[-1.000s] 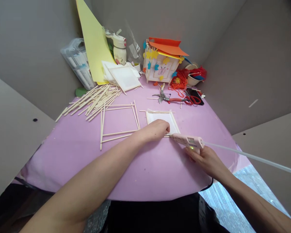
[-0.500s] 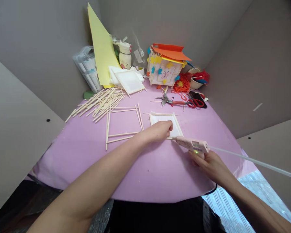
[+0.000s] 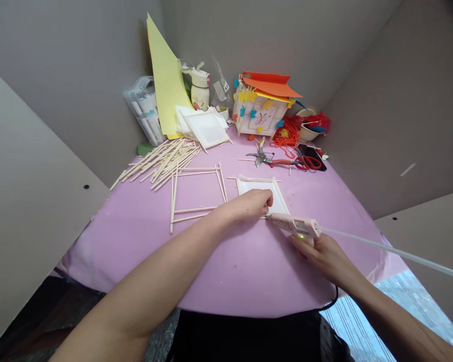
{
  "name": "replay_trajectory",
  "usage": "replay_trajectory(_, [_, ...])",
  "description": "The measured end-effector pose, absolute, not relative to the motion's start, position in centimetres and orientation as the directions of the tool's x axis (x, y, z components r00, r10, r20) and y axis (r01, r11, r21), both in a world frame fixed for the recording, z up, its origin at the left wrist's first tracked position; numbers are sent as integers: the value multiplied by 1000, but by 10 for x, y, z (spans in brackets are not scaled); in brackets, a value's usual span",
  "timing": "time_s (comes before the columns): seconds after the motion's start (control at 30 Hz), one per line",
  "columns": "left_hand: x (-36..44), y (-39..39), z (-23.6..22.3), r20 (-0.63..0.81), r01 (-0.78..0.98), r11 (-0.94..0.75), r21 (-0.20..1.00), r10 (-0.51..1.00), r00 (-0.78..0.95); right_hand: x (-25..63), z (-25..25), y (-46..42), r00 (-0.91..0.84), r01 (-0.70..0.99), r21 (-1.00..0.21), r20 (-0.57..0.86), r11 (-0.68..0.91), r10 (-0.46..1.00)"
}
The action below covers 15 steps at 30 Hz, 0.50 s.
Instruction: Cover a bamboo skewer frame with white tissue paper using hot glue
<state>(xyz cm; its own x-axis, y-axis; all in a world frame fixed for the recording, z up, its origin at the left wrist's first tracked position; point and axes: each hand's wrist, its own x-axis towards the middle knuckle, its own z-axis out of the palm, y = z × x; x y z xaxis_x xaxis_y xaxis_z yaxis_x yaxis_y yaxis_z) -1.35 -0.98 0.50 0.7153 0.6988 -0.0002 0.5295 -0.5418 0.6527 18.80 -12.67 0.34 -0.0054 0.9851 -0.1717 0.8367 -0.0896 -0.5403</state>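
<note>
Left hand [image 3: 251, 206] curled, knuckles pressed down on a square wooden-stick frame backed with white paper [image 3: 258, 187]; right hand [image 3: 322, 256] wrapped under a pale pink corded glue gun [image 3: 294, 225], nozzle just beside that frame's lower edge. Bare stick square [image 3: 196, 208] left of the frame, on a lilac worktop [image 3: 219, 271]. No readable writing on the gun.
</note>
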Motion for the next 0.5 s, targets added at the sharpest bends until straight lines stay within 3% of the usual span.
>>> replay_trajectory(0.37, [-15, -8, -2, 11, 510, -532, 676, 699, 715, 188, 2, -129, 10, 864, -496, -165, -91, 986])
replay_trajectory(0.5, [-13, -8, -4, 26, 510, -540, 670, 704, 710, 189, -3, -132, 88, 884, -447, -133, -139, 987])
